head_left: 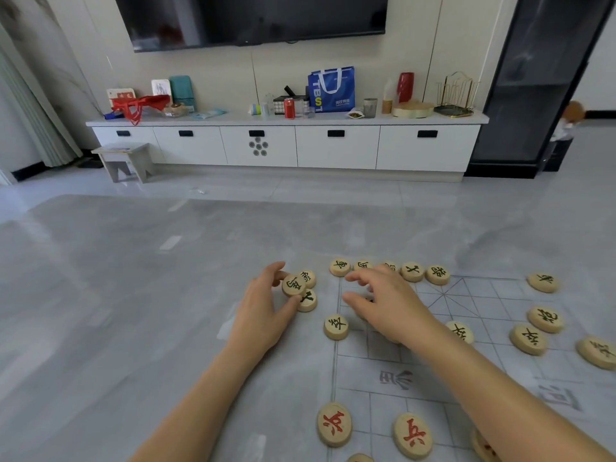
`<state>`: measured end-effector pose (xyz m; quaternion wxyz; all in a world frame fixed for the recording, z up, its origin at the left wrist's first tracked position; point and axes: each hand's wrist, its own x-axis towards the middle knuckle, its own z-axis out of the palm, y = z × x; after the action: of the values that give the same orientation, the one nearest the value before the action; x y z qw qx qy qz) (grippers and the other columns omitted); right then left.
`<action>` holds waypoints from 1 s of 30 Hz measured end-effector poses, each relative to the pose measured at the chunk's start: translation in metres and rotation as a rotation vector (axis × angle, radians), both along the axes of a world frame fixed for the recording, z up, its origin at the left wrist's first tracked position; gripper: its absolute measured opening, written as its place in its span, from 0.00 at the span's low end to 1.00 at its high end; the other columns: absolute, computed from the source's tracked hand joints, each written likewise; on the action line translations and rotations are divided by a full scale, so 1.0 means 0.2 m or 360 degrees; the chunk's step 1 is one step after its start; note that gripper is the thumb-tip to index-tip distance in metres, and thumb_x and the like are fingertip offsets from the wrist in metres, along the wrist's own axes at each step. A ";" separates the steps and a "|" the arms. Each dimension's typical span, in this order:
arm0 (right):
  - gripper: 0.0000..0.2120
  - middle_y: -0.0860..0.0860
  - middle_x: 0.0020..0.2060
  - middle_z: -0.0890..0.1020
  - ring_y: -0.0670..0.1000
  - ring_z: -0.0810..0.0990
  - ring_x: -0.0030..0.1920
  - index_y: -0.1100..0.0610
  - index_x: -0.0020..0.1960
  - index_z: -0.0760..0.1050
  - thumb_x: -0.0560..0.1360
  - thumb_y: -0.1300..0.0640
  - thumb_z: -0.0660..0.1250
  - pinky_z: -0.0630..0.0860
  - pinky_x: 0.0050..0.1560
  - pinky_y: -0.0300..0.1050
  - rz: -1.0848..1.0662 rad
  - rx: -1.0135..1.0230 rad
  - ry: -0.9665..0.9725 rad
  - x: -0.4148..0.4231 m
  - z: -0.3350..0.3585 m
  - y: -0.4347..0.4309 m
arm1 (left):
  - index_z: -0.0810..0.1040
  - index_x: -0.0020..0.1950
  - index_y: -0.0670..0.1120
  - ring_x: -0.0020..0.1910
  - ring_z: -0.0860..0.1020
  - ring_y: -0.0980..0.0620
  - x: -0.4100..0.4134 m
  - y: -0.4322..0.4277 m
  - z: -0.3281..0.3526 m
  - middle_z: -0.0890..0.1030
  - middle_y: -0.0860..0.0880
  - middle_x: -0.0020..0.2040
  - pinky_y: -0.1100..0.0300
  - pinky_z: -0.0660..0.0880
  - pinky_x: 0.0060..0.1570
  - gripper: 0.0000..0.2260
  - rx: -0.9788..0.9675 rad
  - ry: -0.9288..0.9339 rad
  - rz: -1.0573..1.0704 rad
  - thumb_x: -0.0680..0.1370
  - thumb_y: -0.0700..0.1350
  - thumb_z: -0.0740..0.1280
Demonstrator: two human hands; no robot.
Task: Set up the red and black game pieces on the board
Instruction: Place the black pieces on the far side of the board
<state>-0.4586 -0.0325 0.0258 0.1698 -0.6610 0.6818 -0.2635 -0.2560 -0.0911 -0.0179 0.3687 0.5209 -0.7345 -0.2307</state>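
Note:
A thin transparent board (433, 361) with printed grid lines lies on the grey table, right of centre. Round wooden pieces with black characters stand along its far edge (412, 271) and on its right part (545, 319). Two red-marked pieces (334, 424) (412, 435) sit near the front edge. My left hand (263, 315) pinches one black-marked piece (293, 285) between thumb and fingers, just off the board's left edge, beside two more black pieces (306, 300). My right hand (390, 305) hovers over the board's far left corner with fingers curled; whether it holds a piece underneath is hidden.
Another black piece (336, 326) lies at the board's left edge between my hands. The grey table (116, 295) stretches to the left. Beyond it are a white cabinet (283, 145) with clutter on top, a small stool (125, 160) and a wall screen.

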 end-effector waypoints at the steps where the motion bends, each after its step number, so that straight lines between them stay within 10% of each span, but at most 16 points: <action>1: 0.18 0.45 0.52 0.71 0.46 0.71 0.56 0.48 0.64 0.73 0.75 0.47 0.65 0.69 0.56 0.42 0.0004 -0.0004 -0.0033 0.00 0.01 0.00 | 0.66 0.68 0.53 0.58 0.72 0.61 -0.01 0.03 0.02 0.76 0.60 0.55 0.64 0.68 0.55 0.26 -0.0007 0.0010 -0.0032 0.73 0.47 0.72; 8: 0.17 0.43 0.49 0.75 0.43 0.73 0.49 0.46 0.61 0.75 0.73 0.48 0.68 0.66 0.44 0.30 0.0031 -0.0016 -0.0271 0.01 0.04 0.02 | 0.63 0.68 0.54 0.51 0.71 0.72 -0.12 0.10 0.11 0.76 0.64 0.52 0.78 0.65 0.48 0.28 0.0004 0.0116 -0.0230 0.73 0.44 0.72; 23: 0.20 0.43 0.50 0.79 0.45 0.73 0.50 0.44 0.62 0.74 0.71 0.50 0.71 0.71 0.54 0.44 0.0136 -0.0116 -0.0269 -0.10 0.04 0.07 | 0.57 0.65 0.61 0.47 0.73 0.69 -0.28 0.18 0.16 0.72 0.70 0.56 0.75 0.68 0.48 0.28 0.0012 0.0062 -0.0433 0.75 0.44 0.69; 30: 0.20 0.38 0.49 0.77 0.40 0.71 0.49 0.41 0.60 0.73 0.70 0.48 0.72 0.67 0.50 0.35 0.0162 -0.0166 -0.0190 -0.16 0.05 0.09 | 0.59 0.74 0.53 0.48 0.78 0.59 -0.32 0.22 0.19 0.74 0.61 0.64 0.71 0.72 0.51 0.29 0.0030 0.0062 -0.0476 0.77 0.42 0.68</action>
<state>-0.4899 -0.0152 0.0358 0.1885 -0.6859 0.6213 -0.3286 -0.3206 -0.0480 0.0201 0.3396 0.4045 -0.7944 -0.3001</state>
